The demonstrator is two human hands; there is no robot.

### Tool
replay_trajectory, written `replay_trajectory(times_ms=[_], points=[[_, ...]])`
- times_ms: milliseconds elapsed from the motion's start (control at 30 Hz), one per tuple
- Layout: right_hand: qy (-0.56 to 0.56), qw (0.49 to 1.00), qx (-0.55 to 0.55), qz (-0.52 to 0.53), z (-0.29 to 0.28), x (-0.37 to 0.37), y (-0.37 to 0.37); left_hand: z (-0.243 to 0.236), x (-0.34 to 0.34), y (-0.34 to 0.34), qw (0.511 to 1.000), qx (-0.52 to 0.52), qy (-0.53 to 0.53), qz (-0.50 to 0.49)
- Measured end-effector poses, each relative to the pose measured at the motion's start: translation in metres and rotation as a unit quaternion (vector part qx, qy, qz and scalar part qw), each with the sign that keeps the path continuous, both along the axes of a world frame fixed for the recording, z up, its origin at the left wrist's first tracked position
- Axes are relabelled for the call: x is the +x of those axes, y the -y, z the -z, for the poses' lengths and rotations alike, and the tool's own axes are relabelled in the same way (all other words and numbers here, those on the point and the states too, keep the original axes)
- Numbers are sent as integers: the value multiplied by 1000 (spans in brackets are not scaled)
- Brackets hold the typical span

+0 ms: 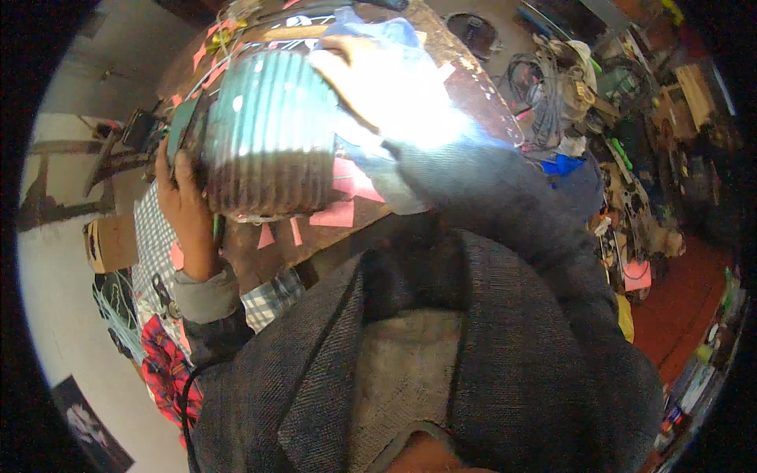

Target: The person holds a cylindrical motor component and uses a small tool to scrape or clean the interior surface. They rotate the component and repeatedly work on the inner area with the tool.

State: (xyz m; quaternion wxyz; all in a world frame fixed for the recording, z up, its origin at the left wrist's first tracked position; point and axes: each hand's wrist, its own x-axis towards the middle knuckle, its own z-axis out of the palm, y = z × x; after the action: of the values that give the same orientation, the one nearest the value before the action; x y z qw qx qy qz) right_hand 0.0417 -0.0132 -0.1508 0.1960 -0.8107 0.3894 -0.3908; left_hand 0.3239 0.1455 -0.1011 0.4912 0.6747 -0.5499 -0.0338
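A ribbed motor housing (272, 118), teal above and dark and grimy along its near part, lies on the brown table (367, 213) in front of me. My left hand (185, 201) grips its left side, fingers curled by a flat green piece (183, 126) that sticks out there. Over the housing's far right edge reaches my right hand (347, 75). Strong glare washes it out, so its fingers and anything in them cannot be made out. Bluish cloth (374, 33) lies just beyond that hand. Pink paper scraps (335, 214) lie near the housing.
Wires (303, 20) and a wooden stick (288, 33) lie at the table's far end. Checked cloth (154, 229) is at the left, with a cardboard box (114, 243) beyond it. Coiled cables (536, 94) and mixed clutter crowd the right side, above a red floor (694, 299).
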Motion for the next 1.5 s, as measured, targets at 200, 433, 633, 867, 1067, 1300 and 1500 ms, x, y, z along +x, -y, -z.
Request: replay_trajectory(times_ms=[200,433,633,867,1067,1300,1500], points=[[186,967,173,-5,-1,48,-4,9,13,1,983,39,-180,11],[165,983,50,58,6,28,-59,9,44,33,970,108,-206,73],[171,971,165,-30,5,-19,-88,-1,37,44,947,130,-252,149],[-79,982,-174,5,34,-72,-6,-18,15,13,934,169,-291,118],[-97,988,-110,57,43,-88,31,-22,-25,-8,988,109,-105,-9],[-50,984,-161,57,46,-37,-11,-11,-36,-2,995,70,-65,7],[89,991,-81,59,69,-3,-27,-7,-28,-6,992,81,-96,25]])
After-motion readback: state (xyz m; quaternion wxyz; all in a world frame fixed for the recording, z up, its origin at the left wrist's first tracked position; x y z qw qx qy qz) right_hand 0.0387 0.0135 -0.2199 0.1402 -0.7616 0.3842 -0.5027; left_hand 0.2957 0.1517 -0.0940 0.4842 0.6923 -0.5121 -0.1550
